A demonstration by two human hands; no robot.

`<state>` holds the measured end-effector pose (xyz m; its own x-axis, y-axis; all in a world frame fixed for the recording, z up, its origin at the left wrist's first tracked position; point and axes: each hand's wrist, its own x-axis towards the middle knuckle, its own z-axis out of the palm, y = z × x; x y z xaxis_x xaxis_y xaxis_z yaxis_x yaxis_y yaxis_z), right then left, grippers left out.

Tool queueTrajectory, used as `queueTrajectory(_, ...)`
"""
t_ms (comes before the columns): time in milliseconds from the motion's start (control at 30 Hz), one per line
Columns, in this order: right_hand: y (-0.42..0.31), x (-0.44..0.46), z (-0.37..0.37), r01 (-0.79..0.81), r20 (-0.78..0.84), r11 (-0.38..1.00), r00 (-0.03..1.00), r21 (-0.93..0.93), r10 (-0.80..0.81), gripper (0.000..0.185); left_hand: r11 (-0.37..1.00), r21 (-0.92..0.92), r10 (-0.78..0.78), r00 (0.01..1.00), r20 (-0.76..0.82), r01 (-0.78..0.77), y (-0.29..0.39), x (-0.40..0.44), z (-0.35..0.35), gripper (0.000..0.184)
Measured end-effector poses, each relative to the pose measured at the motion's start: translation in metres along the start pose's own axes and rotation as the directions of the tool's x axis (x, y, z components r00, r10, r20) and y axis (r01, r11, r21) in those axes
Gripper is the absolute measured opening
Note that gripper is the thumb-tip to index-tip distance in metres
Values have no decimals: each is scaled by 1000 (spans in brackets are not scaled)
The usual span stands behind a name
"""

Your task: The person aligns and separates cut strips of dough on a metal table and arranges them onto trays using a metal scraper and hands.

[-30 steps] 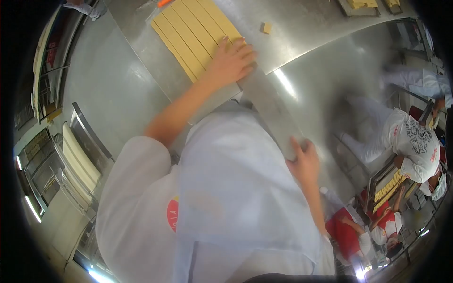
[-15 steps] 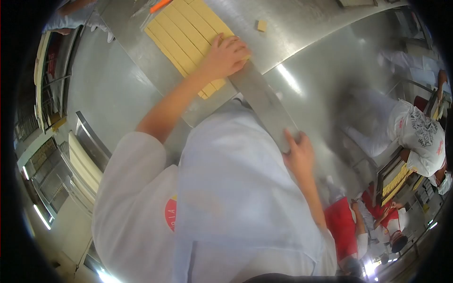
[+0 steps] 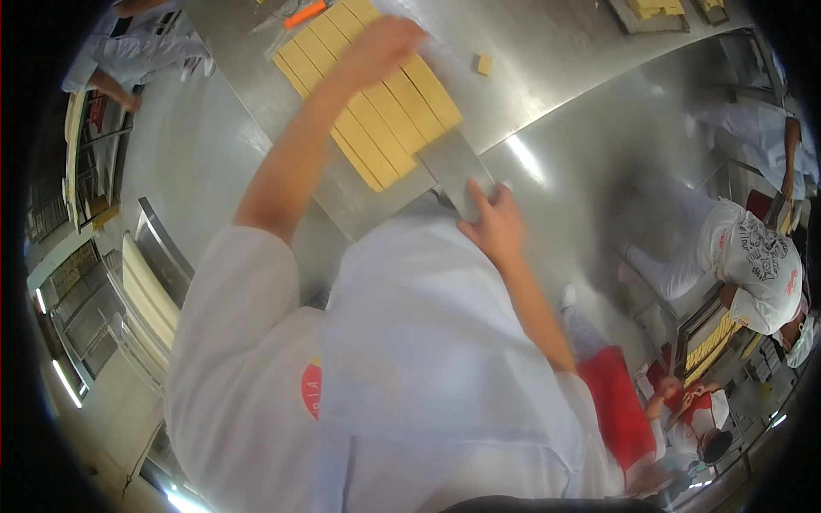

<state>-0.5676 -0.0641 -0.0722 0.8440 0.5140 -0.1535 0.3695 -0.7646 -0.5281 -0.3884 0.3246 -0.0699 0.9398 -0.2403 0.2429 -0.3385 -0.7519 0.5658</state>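
A yellow dough-like slab [image 3: 376, 128], scored into long parallel strips, lies on the steel table. My left hand [image 3: 389, 50] is over the slab's far right part, back of the hand up. Its fingers are blurred and partly turned away, so their grip cannot be made out. My right hand [image 3: 498, 224] grips the near end of a flat metal strip [image 3: 457, 167], thumb and forefinger showing on it. The strip's far end meets the slab's near right corner; whether it runs beneath is hidden.
A small yellow piece [image 3: 484, 64] lies right of the slab on the steel table [image 3: 547, 51]. An orange-handled tool [image 3: 305, 13] lies at the slab's far left. Trays [image 3: 657, 15] hold yellow pieces at the back. Co-workers [image 3: 753, 256] stand at the right beside another tray.
My left hand has moved from the slab's near right edge to farther up over it. My right hand and the metal strip have moved toward the slab, with less of the strip showing.
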Motion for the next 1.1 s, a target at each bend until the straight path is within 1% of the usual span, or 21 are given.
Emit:
queueTrajectory(67, -8, 10, 3, -14, -8, 1000, 1000, 10, 14, 84, 963, 269, 10, 1000, 26, -16, -63, 4, -19, 27)
queueTrajectory(100, -12, 14, 4, -20, -10, 1000, 1000, 11, 20, 83, 916, 400, 11, 999, 36, -25, -70, 6, -31, 28)
queueTrajectory(133, -15, 19, 5, -24, -11, 1000, 1000, 13, 24, 82, 880, 446, 127, 986, 112, -164, -73, 7, -32, 29)
queueTrajectory(200, -12, 19, 23, -13, -50, 999, 999, 32, 14, 84, 751, 498, 334, 900, 280, -434, -68, 9, -31, 33)
queueTrajectory(233, -14, 21, 27, -12, -70, 999, 997, 42, 14, 84, 812, 426, 266, 903, 336, -398, -56, 13, -29, 30)
queueTrajectory(300, -18, 24, 30, -54, -42, 996, 997, 70, 57, 85, 914, 276, 147, 877, 458, -297, -32, 16, -20, 26)
queueTrajectory(333, -19, 25, 28, -79, -25, 993, 996, 83, 81, 85, 917, 280, 136, 884, 447, -283, -26, 15, -16, 24)
queueTrajectory(400, -27, 33, 23, -70, -47, 995, 996, 64, 73, 85, 922, 292, 113, 900, 421, -253, -21, 12, -12, 22)
queueTrajectory(500, -30, 44, 21, -28, -100, 999, 995, 26, 30, 84, 945, 221, 122, 889, 442, -240, -26, 16, -16, 23)
queueTrajectory(533, -31, 48, 22, -9, -122, 1000, 993, 12, 10, 83, 951, 182, 161, 902, 401, -251, -31, 18, -18, 22)
queueTrajectory(600, -30, 49, 24, -27, -104, 999, 994, 33, 31, 83, 953, 101, 241, 917, 317, -285, -37, 25, -21, 20)
queueTrajectory(633, -30, 49, 25, -42, -95, 998, 994, 42, 46, 82, 932, 86, 301, 882, 362, -353, -32, 28, -17, 21)
queueTrajectory(700, -33, 49, 23, -4, -123, 1000, 992, -31, 0, 83, 878, 42, 412, 796, 442, -478, -12, 31, 3, 22)
queueTrajectory(733, -36, 49, 20, 14, -133, 998, 991, -68, -23, 84, 886, -6, 406, 771, 491, -463, -1, 27, 14, 23)
queueTrajectory(800, -38, 50, 18, -7, -93, 999, 996, -39, 4, 84, 898, -96, 400, 707, 583, -429, 22, 17, 33, 24)
queueTrajectory(900, -38, 52, 16, -38, -65, 999, 997, -12, 38, 84, 904, -89, 389, 720, 575, -417, 34, 10, 26, 24)
queueTrajectory(1000, -39, 52, 16, -59, -49, 998, 997, -5, 59, 85, 873, -126, 472, 751, 462, -471, 20, 4, 25, 25)
queueTrajectory(1067, -40, 57, 17, -56, -57, 998, 997, -19, 55, 86, 972, 47, 185, 867, 463, -232, 0, 27, 4, 35)
queueTrajectory(1100, -41, 55, 16, -54, -66, 998, 996, -31, 52, 86, 987, 118, 84, 973, 215, -112, -30, 32, -2, 42)
